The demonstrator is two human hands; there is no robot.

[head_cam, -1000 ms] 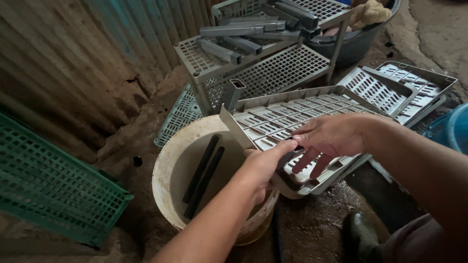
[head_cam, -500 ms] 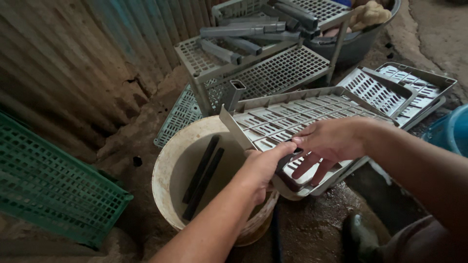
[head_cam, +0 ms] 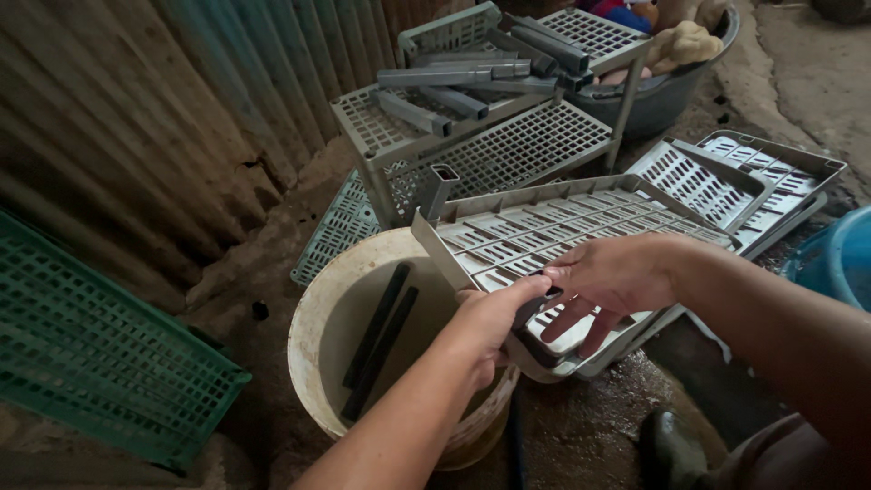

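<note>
Left hand (head_cam: 490, 319) closed over the near corner of a grey slotted plastic tray (head_cam: 553, 238), thumb on top, fingers hidden beneath the rim. Right hand (head_cam: 610, 277) clamped on the same near edge just beside it, fingers curled under and showing through the slots. Tray propped at a tilt, its low corner resting across the rim of a cream bucket (head_cam: 313, 308), its far end raised toward the shelving. Probably light and stiff, being thin moulded plastic full of openings; likely wet and a little slippery, judging by the damp ground. Best taken at the solid rim or corner posts, as now, not by the thin ribs, which look liable to flex or crack.

Inside the bucket: 2 long dark strips (head_cam: 379, 338) leaning against the wall; water level impossible to tell. Behind, a grey lattice shelf unit (head_cam: 508, 150) carrying several grey square tubes (head_cam: 458, 77). Right of that, 2 more slotted trays (head_cam: 744, 177) stacked askew. Far back, a dark basin (head_cam: 667, 91) holding tan lumps, possibly sponges. Blue tub (head_cam: 844, 259) at the right edge, green crate panel (head_cam: 86, 363) lying at the left.
</note>
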